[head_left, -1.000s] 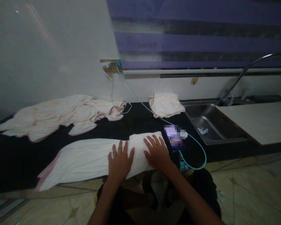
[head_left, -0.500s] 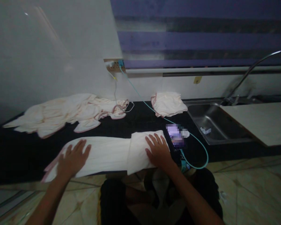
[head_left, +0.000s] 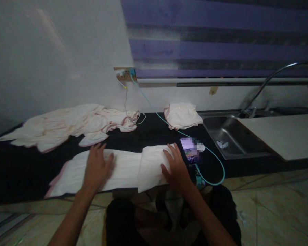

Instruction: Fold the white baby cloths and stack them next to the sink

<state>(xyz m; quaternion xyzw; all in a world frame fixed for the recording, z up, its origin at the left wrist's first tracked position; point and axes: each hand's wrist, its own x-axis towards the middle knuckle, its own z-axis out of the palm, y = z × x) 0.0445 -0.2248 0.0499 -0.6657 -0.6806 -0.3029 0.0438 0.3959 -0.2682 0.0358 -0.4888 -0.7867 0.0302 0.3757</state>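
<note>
A long cream cloth (head_left: 123,167) with pink edging lies along the front of the black counter (head_left: 20,171), its right end folded over. My left hand (head_left: 97,167) lies flat on the cloth's left middle, fingers spread. My right hand (head_left: 176,165) presses flat on the folded right end. Neither hand grips anything. A phone (head_left: 190,151) with a lit screen rests just right of my right hand, plugged into a teal cable (head_left: 215,160).
A heap of loose cream cloths (head_left: 66,124) spreads over the back left of the counter. A folded stack (head_left: 182,115) sits at the back by the steel sink (head_left: 231,136) and tap (head_left: 272,77). A wall socket (head_left: 124,73) holds the cables.
My left hand slid from the fold out to the cloth's left end, then came back toward the middle. My right hand stayed on the folded end.
</note>
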